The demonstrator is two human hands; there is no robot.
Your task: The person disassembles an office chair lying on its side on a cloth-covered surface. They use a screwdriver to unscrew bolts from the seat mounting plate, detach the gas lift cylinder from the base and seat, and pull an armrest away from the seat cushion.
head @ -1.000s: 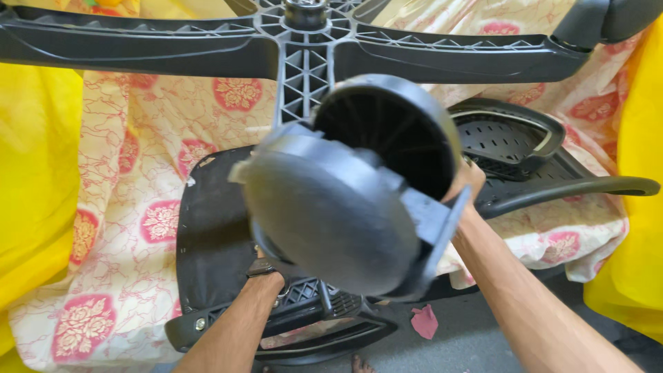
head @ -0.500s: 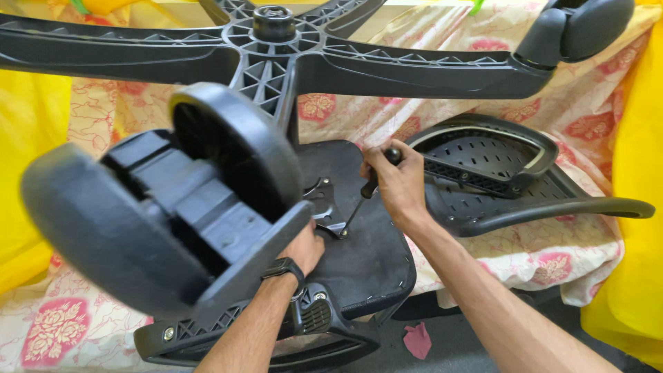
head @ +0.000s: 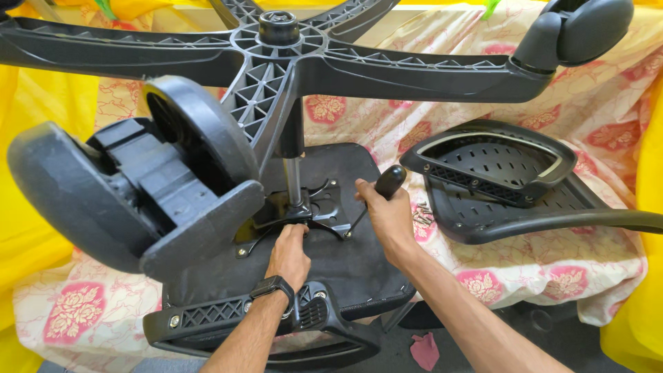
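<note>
Head view: right hand (head: 388,215) grips screwdriver (head: 378,193); left hand (head: 290,253) on mechanism plate (head: 324,211); caster (head: 131,193) blocks left.

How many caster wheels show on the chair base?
2: one caster large at near left, another caster at the top right arm's end. Other arms run out of frame, so more may be hidden.

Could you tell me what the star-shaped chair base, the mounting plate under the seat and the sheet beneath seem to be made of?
Star base: likely moulded black plastic, matt, with ribbed webbing. Mounting plate: probably metal, glossy black, thin with screw holes. Sheet: woven cloth, cream with pink flower prints, creased. The right hand holds a screwdriver; the left hand rests by the plate.
</note>
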